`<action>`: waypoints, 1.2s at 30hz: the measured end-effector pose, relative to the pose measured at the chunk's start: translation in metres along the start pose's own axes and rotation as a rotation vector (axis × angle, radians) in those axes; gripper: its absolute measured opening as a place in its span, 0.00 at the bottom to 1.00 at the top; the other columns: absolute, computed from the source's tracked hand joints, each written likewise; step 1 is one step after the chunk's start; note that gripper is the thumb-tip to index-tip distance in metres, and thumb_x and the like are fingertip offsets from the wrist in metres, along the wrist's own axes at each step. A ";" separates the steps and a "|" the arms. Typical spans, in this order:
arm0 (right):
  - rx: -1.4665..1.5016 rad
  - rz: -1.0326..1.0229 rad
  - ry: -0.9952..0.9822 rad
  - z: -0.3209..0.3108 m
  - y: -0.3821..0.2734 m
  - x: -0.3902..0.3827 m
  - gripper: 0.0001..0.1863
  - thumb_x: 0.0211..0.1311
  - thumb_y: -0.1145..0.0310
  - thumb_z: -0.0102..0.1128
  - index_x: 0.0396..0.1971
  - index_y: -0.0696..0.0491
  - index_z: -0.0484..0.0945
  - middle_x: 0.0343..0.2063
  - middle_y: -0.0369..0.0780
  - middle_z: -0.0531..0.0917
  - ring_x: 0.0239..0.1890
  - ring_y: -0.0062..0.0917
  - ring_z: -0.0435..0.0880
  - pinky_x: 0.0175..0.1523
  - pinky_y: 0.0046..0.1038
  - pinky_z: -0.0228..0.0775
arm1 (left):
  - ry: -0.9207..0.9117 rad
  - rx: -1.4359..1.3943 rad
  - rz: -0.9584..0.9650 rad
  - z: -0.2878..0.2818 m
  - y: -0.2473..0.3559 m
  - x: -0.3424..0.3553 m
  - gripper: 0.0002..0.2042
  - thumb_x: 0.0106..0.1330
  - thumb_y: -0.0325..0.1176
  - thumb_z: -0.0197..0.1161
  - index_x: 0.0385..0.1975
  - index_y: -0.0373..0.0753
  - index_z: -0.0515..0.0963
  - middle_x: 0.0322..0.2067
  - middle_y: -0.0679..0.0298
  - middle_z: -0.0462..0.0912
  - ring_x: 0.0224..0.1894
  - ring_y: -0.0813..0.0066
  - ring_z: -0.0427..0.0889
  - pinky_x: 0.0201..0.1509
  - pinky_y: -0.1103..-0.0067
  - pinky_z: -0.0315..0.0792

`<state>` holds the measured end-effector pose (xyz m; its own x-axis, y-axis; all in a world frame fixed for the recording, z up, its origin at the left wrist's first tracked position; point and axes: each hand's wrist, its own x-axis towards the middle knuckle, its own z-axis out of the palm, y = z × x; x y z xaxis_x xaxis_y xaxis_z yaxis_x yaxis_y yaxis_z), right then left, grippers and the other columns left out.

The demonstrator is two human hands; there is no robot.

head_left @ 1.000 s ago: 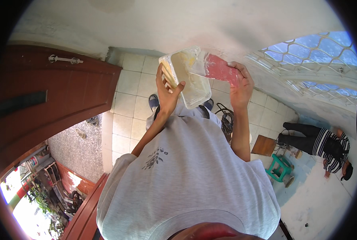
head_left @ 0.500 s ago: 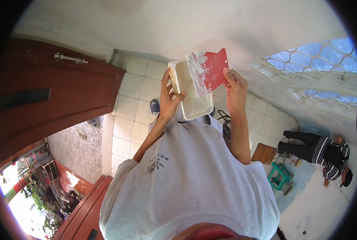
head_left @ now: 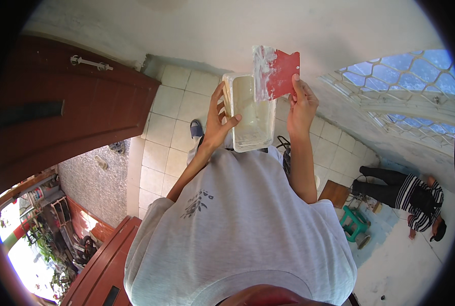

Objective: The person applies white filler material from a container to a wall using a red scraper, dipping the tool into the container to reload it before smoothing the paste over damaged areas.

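Note:
My left hand (head_left: 222, 120) grips a pale rectangular plastic tub (head_left: 255, 133) by its left side, thumb over the near part of the rim. Whitish residue coats the tub's inside walls. In my right hand (head_left: 302, 104) is a flat red plastic scraper (head_left: 284, 71), pinched at its lower right corner. White paste is smeared along the scraper's left side. The scraper stands above the tub's far right corner and hides part of the rim there. Whether the two touch I cannot tell.
A pale wall (head_left: 197, 30) rises ahead, with a grilled window (head_left: 400, 76) on the right. A brown door (head_left: 85, 102) stands on the left. At the right, a person in a striped top (head_left: 416, 196) is near a green stool (head_left: 354, 224) and a brown board (head_left: 334, 194).
My right hand has raised the scraper away from me and slightly right, and turned it more upright. The tub has shifted a little right and straightened in my left hand.

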<state>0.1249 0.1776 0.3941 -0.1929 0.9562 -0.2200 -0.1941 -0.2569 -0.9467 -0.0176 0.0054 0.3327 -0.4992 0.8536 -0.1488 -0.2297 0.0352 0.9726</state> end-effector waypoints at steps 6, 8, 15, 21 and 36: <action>0.109 -0.037 0.073 -0.001 0.002 -0.006 0.14 0.65 0.59 0.72 0.31 0.56 0.85 0.24 0.26 0.73 0.25 0.09 0.61 0.30 0.18 0.51 | -0.015 0.017 0.021 -0.008 -0.004 -0.011 0.51 0.55 0.39 0.74 0.78 0.47 0.48 0.73 0.48 0.53 0.69 0.47 0.66 0.65 0.59 0.71; 0.160 -0.041 0.073 -0.013 0.003 -0.003 0.13 0.66 0.60 0.71 0.33 0.55 0.84 0.25 0.26 0.75 0.25 0.10 0.61 0.31 0.18 0.53 | -0.005 -0.008 0.018 -0.004 -0.002 -0.013 0.49 0.57 0.38 0.72 0.78 0.47 0.48 0.72 0.47 0.55 0.68 0.48 0.67 0.66 0.60 0.70; 0.589 0.110 -0.119 -0.031 0.006 -0.005 0.11 0.71 0.69 0.63 0.50 0.51 0.78 0.43 0.31 0.84 0.40 0.15 0.81 0.42 0.22 0.72 | 0.104 -0.097 -0.016 -0.010 -0.022 -0.014 0.43 0.62 0.37 0.63 0.78 0.44 0.49 0.69 0.46 0.63 0.67 0.52 0.69 0.70 0.62 0.65; 0.511 0.053 -0.295 -0.055 0.028 -0.013 0.16 0.69 0.74 0.61 0.56 0.52 0.76 0.49 0.35 0.84 0.52 0.22 0.82 0.56 0.29 0.74 | 0.143 -0.152 -0.071 -0.026 -0.039 -0.010 0.43 0.64 0.41 0.62 0.77 0.39 0.48 0.68 0.46 0.63 0.69 0.55 0.68 0.72 0.64 0.64; -0.198 -0.425 -0.372 -0.073 0.029 -0.017 0.19 0.57 0.86 0.60 0.48 0.56 0.86 0.47 0.41 0.85 0.55 0.23 0.80 0.58 0.26 0.72 | 0.073 -0.291 -0.144 -0.009 -0.040 0.012 0.37 0.68 0.43 0.58 0.74 0.36 0.52 0.66 0.50 0.66 0.68 0.58 0.68 0.70 0.62 0.66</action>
<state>0.1925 0.1639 0.3534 -0.4684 0.8471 0.2510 -0.1519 0.2026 -0.9674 -0.0220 0.0091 0.2907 -0.5008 0.8106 -0.3035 -0.5256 -0.0062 0.8507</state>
